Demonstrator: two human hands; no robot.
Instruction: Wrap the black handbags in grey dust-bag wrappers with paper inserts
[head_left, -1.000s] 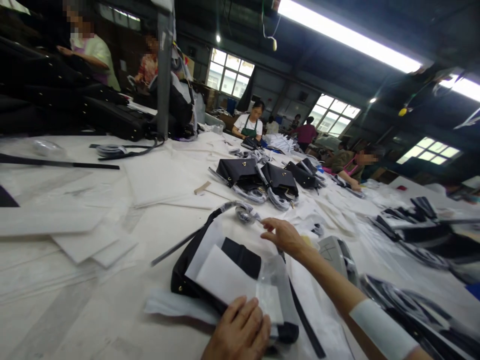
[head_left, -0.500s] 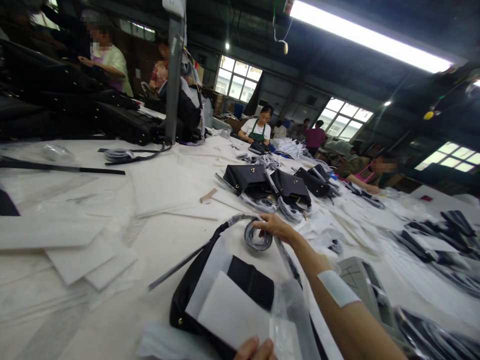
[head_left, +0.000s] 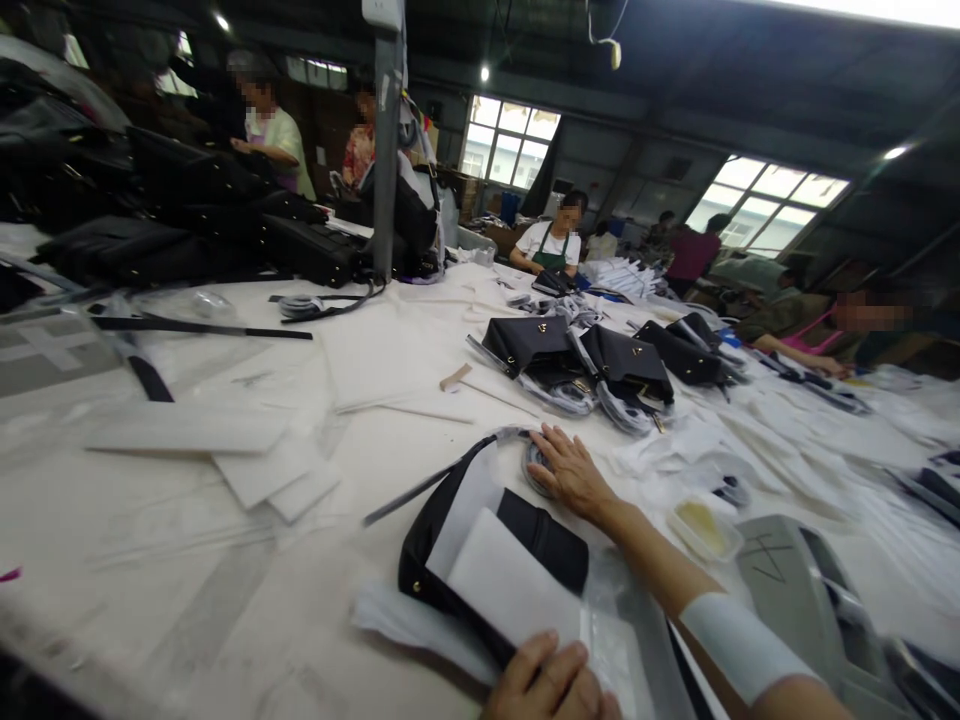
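Observation:
A black handbag point(head_left: 420, 540) lies on the table before me, with a white foam sheet point(head_left: 510, 575) and clear plastic film on its front. At the bottom, my left hand point(head_left: 551, 680) is closed over the bag's near edge, fingers on the foam sheet; its thumb is hidden. My right hand point(head_left: 574, 472) reaches past the bag, fingers spread over a coiled, plastic-wrapped strap point(head_left: 534, 470) beside the bag's handle. Its palm faces down, partly covering the coil. Whitish wrapping point(head_left: 420, 625) sticks out from under the bag.
Finished-looking black bags point(head_left: 525, 345) with wrapped straps lie farther back. White foam sheets point(head_left: 187, 430) are on the left, below a metal post point(head_left: 386, 160). A grey machine point(head_left: 795, 590) and a plastic tub point(head_left: 705, 530) stand right. A person in a green apron point(head_left: 551, 250) works across the table.
My right hand has changed from pinching near the coil and handle to lying spread over the coil. My left hand shows farther over the bag. The view has swung left.

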